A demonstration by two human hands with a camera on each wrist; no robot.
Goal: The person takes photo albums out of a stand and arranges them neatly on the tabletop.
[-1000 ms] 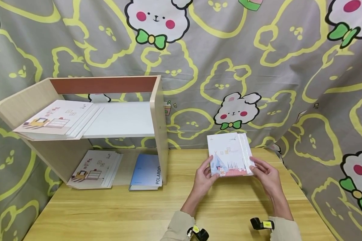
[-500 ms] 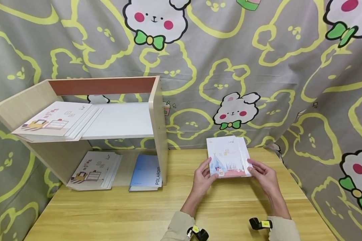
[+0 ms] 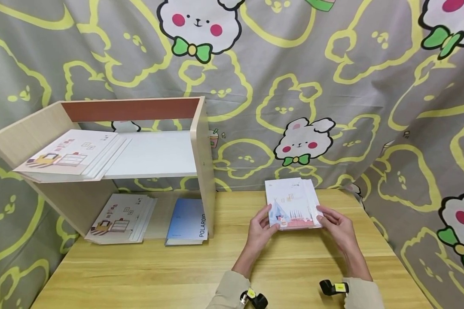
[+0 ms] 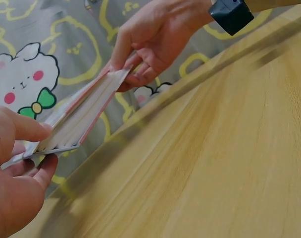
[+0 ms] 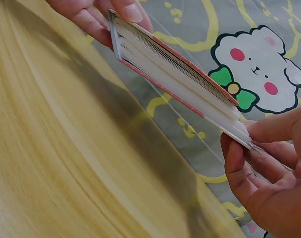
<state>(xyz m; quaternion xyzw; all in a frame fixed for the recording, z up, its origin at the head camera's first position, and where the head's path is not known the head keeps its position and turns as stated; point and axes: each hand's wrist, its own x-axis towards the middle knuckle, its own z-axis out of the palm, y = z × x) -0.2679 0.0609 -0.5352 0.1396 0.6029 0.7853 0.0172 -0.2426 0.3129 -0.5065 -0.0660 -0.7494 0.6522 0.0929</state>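
A small thick book point(image 3: 290, 204) with a white cover, a blue tent and pink ground printed on it, is held above the wooden table. My left hand point(image 3: 260, 227) pinches its left side, thumb on top and fingers beneath, as the left wrist view shows. At the opposite edge, my right hand point(image 3: 339, 225) pinches the lower right part between thumb and fingers. White inner layers stick out past the front cover on that side. Seen from the right wrist, the book's page edges point(image 5: 165, 69) lie between thin red-edged covers. The book's back is hidden in the head view.
To the left stands a two-level wooden shelf point(image 3: 200, 141). Its upper board carries a fanned stack of illustrated books point(image 3: 67, 154); below are a similar stack point(image 3: 117, 219) and a blue POLAROID book point(image 3: 187, 221). A patterned curtain point(image 3: 232, 73) hangs behind the table point(image 3: 139, 274).
The book's top edge has come down and leans a little flatter, and its right side has shifted slightly left. Both hands keep their hold and have barely moved.
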